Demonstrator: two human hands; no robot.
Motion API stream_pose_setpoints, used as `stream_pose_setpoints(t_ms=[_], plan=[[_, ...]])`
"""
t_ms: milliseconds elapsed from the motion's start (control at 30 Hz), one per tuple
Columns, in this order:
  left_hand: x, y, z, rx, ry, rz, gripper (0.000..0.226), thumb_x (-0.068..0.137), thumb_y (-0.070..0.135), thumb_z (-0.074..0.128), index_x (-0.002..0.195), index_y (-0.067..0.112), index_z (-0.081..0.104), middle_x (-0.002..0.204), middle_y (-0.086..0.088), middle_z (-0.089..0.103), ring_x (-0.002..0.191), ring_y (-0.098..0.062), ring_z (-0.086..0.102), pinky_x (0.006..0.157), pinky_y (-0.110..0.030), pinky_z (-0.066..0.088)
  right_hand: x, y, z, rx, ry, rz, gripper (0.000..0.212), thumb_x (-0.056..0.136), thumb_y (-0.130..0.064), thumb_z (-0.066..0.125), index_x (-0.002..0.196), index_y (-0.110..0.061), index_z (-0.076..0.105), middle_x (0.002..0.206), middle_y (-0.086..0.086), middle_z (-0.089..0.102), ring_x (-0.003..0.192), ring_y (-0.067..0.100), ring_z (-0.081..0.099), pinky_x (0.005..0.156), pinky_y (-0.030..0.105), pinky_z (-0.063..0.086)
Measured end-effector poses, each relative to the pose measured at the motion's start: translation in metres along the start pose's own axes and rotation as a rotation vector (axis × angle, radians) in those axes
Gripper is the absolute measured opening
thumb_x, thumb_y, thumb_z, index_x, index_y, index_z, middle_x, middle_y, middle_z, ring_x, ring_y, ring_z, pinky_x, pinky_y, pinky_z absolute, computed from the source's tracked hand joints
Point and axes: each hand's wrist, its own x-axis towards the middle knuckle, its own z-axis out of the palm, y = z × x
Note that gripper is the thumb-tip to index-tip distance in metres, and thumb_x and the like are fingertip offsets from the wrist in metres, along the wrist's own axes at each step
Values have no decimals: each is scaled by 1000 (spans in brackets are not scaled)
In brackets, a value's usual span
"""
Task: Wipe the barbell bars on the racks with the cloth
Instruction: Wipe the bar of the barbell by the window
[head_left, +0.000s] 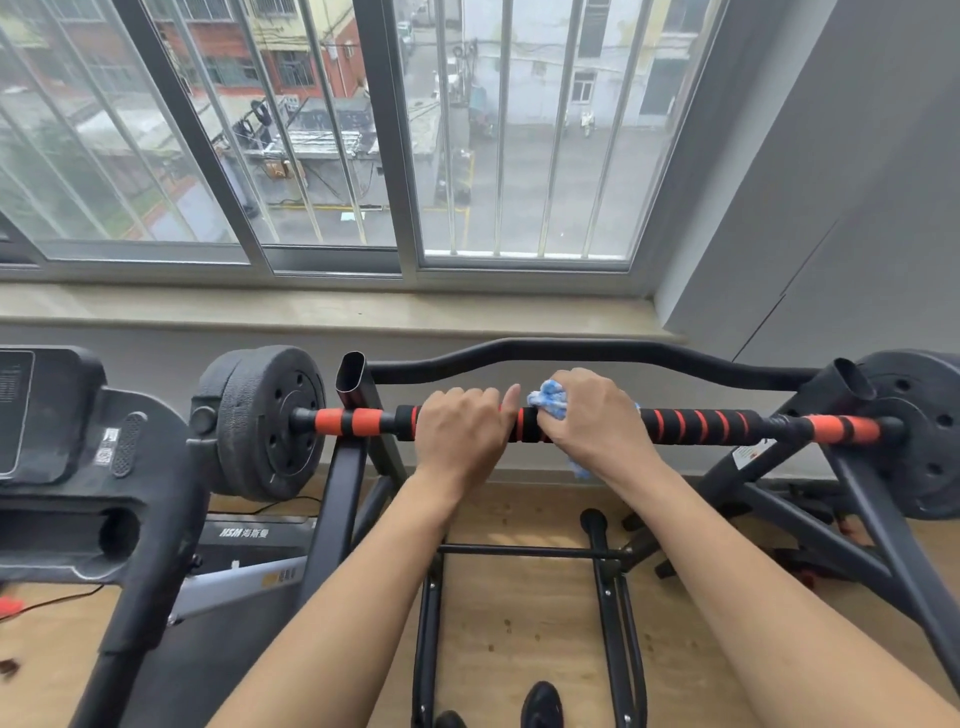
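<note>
- Barbell bar (691, 425) lies across the rack (351, 415), black foam grip with orange spiral bands, weight plate (270, 421) on the left end, another at the right edge of view.
- Left hand (460, 431) wraps over the bar left of centre, fingers curled round it, steadying.
- Right hand (597, 421) just beside it, fingers curled round the bar with the blue-and-white cloth (550, 397) bunched underneath; a tail of cloth hangs below the wrist.
- A second, curved black bar (571, 351) sits behind, nearer the window sill.
- Doing it well, as I judge: keep the left hand bracing so the bar does not roll, wrap the cloth fully round and draw it out along the foam toward the right collar, twisting to reach the underside.
- Writing: treadmill (156, 519) at left carries "HSM" followed by characters, probably Chinese, too small to read. Sticker on the right rack leg illegible.
</note>
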Motion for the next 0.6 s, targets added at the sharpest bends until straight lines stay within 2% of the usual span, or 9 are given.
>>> stream_pose_setpoints(t_ms=[100, 200, 267, 367, 467, 600], plan=[[9, 2, -8, -15, -145, 0, 75, 109, 59, 12, 67, 20, 61, 65, -1, 64, 60, -26, 64, 60, -36, 50, -6, 3, -2, 49, -16, -55, 14, 85, -31, 63, 81, -18, 59, 79, -4, 56, 72, 16, 55, 64, 38, 50], [35, -3, -10, -117, -279, 17, 76, 106, 65, 9, 79, 18, 64, 84, -8, 68, 77, -30, 63, 71, -40, 46, -5, 6, -5, 92, -23, -68, 12, 83, -28, 63, 80, -18, 60, 78, -5, 55, 71, 15, 55, 64, 40, 50], [39, -4, -11, -139, -355, -16, 73, 107, 63, 12, 85, 17, 64, 88, -10, 70, 80, -30, 62, 72, -40, 44, -4, 7, -5, 106, -27, -67, 13, 82, -30, 63, 78, -18, 59, 76, -6, 55, 70, 15, 55, 64, 41, 51], [16, 9, -11, -25, -96, -103, 63, 110, 52, 27, 69, 16, 60, 67, -9, 65, 61, -31, 62, 58, -35, 35, 1, 4, -4, 79, -15, -15, 18, 82, -34, 60, 73, -19, 55, 73, -6, 55, 69, 16, 55, 65, 41, 51], [-5, 10, 2, -42, 91, -90, 47, 110, 38, 37, 72, 19, 54, 64, -4, 59, 55, -26, 53, 58, -36, 28, 1, -2, 0, 18, 7, 24, 21, 83, -35, 61, 73, -19, 53, 73, -4, 55, 69, 19, 55, 65, 38, 49], [8, 8, -12, -87, -64, -123, 53, 110, 40, 27, 76, 19, 63, 71, -5, 68, 63, -30, 65, 58, -35, 37, -8, 1, 1, 54, 12, -36, 13, 86, -30, 65, 82, -18, 61, 79, -4, 56, 74, 16, 55, 66, 37, 50]])
